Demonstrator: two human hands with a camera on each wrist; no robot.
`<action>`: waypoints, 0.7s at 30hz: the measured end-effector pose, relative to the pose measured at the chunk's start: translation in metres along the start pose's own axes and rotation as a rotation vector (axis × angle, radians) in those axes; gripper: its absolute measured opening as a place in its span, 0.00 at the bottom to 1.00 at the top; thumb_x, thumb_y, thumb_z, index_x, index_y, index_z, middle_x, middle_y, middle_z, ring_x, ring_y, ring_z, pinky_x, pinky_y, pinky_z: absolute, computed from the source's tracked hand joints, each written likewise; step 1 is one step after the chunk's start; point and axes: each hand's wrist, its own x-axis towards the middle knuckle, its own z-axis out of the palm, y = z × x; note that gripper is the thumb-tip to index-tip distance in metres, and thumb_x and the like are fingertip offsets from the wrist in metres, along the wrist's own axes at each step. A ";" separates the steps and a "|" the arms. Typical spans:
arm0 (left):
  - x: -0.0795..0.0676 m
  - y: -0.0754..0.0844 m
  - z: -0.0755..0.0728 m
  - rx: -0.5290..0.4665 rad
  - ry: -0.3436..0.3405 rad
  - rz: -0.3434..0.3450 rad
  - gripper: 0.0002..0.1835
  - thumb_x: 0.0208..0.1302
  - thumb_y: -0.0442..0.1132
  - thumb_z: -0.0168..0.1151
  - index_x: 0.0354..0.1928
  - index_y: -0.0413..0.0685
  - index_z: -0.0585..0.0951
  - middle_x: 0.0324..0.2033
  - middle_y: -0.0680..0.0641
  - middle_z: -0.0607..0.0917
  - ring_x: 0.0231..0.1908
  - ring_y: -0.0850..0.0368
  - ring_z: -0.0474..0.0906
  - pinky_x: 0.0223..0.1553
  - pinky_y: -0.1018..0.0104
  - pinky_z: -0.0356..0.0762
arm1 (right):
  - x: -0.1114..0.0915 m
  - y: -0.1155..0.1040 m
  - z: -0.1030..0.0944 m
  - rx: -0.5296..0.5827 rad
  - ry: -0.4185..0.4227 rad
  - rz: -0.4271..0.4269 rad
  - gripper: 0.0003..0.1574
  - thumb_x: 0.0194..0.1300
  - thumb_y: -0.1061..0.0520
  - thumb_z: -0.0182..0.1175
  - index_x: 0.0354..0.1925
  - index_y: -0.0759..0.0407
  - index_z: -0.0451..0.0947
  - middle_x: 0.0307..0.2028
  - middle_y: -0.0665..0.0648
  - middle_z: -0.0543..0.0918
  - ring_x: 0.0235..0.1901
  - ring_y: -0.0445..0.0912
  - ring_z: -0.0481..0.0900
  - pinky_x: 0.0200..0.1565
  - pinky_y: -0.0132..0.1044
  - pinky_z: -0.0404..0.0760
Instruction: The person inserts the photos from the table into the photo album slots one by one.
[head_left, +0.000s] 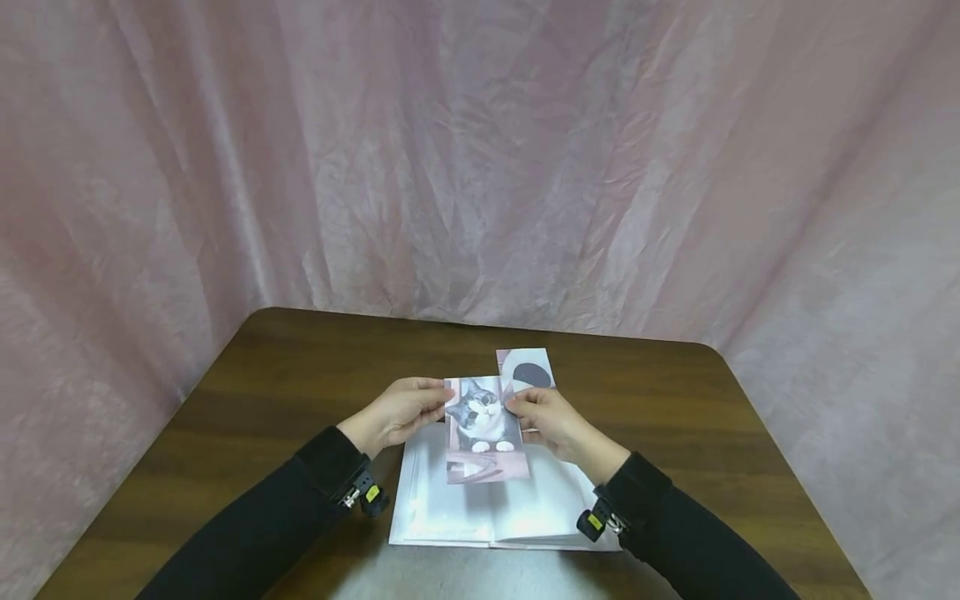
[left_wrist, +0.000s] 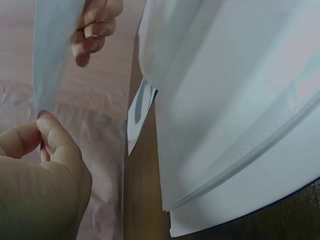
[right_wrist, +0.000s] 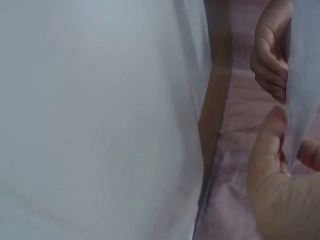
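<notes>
Both hands hold up a photo card [head_left: 486, 433] printed with a grey-and-white cat, above an open album. At the card's left edge, my left hand [head_left: 408, 408] pinches it between thumb and fingers. My right hand [head_left: 553, 423] pinches the opposite edge. In the left wrist view the card's pale back [left_wrist: 55, 55] stands between the two hands. Under the card lies the open white album [head_left: 435, 517], with its pages spread. A second card [head_left: 521, 360] with a dark rounded shape lies behind the album, partly covered by my right hand and the cat card.
The album rests on a brown wooden table [head_left: 300, 367] with rounded far corners. Pink curtain fabric [head_left: 450, 167] hangs behind the table and along its sides. A small camera is strapped to each dark sleeve [head_left: 330, 467].
</notes>
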 end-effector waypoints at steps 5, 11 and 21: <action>0.002 -0.003 0.001 -0.004 0.025 0.004 0.24 0.70 0.28 0.59 0.63 0.24 0.65 0.38 0.45 0.76 0.31 0.63 0.75 0.33 0.77 0.78 | 0.002 0.006 0.001 0.064 -0.008 0.022 0.05 0.71 0.64 0.58 0.35 0.63 0.74 0.27 0.52 0.75 0.27 0.41 0.73 0.28 0.30 0.77; -0.002 -0.006 0.003 0.061 0.065 0.049 0.18 0.73 0.32 0.57 0.58 0.26 0.72 0.40 0.44 0.79 0.35 0.61 0.78 0.39 0.74 0.81 | 0.004 0.008 -0.001 0.066 0.031 0.027 0.06 0.70 0.66 0.59 0.33 0.62 0.74 0.26 0.52 0.74 0.25 0.40 0.72 0.28 0.30 0.76; -0.048 -0.028 0.016 0.808 0.135 0.318 0.17 0.69 0.32 0.58 0.57 0.33 0.77 0.51 0.36 0.81 0.52 0.44 0.79 0.52 0.51 0.79 | 0.015 0.000 -0.022 0.086 0.130 0.049 0.05 0.71 0.66 0.59 0.41 0.69 0.74 0.32 0.54 0.75 0.29 0.42 0.74 0.31 0.30 0.79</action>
